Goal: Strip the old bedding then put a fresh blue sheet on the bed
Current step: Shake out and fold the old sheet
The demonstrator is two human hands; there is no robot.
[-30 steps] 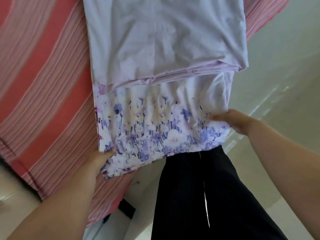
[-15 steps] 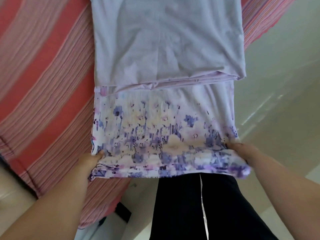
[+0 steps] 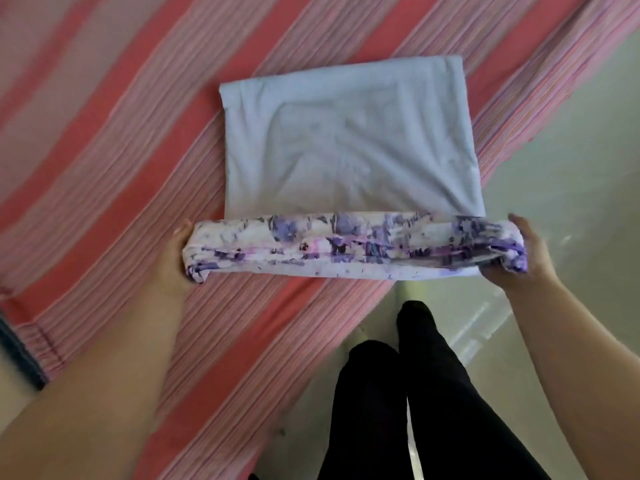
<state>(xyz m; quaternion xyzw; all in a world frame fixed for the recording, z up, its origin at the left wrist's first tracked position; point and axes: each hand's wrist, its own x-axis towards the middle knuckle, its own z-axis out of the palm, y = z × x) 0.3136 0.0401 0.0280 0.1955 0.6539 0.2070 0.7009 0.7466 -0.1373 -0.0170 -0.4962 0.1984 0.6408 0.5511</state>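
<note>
A folded pale blue sheet [image 3: 349, 143] with a purple flower-print border [image 3: 353, 245] lies on the bed's pink and red striped cover [image 3: 104, 150], near its right edge. The printed near edge is lifted and doubled over into a thick fold. My left hand [image 3: 175, 258] grips the left end of that fold. My right hand [image 3: 523, 254] grips the right end, which overhangs the bed edge.
Pale glossy floor [image 3: 561, 168] runs along the right of the bed. My legs in black trousers [image 3: 408, 393] stand by the bed's near edge. The striped cover's gathered hem [image 3: 41, 344] shows at the lower left.
Both hands pulled the flowered edge toward me, then raised it and folded it over toward the sheet. The view has pulled back, showing the whole folded sheet.
</note>
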